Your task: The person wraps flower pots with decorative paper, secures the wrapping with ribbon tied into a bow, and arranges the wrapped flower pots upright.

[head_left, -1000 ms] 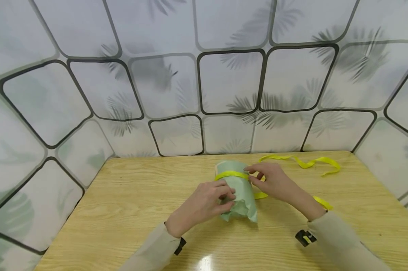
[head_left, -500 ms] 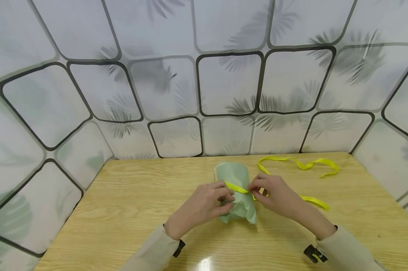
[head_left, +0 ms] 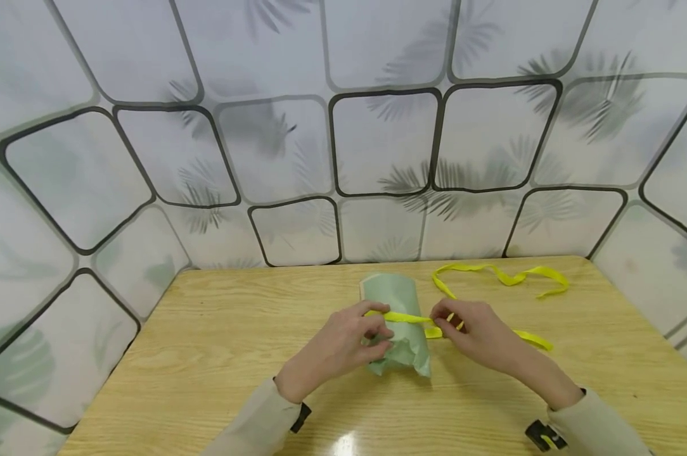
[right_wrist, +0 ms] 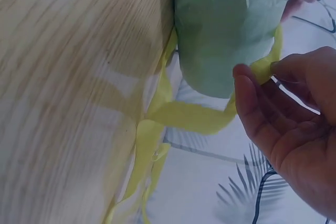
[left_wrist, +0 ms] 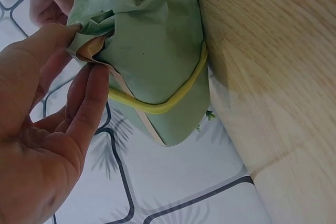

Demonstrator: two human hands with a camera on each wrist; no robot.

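Observation:
A package wrapped in pale green paper [head_left: 393, 291] lies on the table between my hands, its crumpled end toward me. My left hand [head_left: 343, 342] holds it from the left; the thumb and fingers pinch a fold of the paper near the gathered end in the left wrist view. Across the package runs a yellow ribbon [head_left: 407, 318], which also passes around its underside. To the right, my right hand [head_left: 480, 332] pinches this ribbon between thumb and fingertips, pulled taut from the paper. Whatever is inside the wrapping is hidden.
A wooden table [head_left: 235, 354] carries everything. Loose yellow ribbon [head_left: 511, 278] curls over the back right, and a further stretch of it [head_left: 534, 340] lies beyond my right wrist. A patterned wall covering [head_left: 386, 142] rises behind the table and along both sides.
The ribbon across the package has slid from near its far end down toward me. My right hand has moved nearer and to the right, pinching the ribbon. My left hand has stayed nearly in place.

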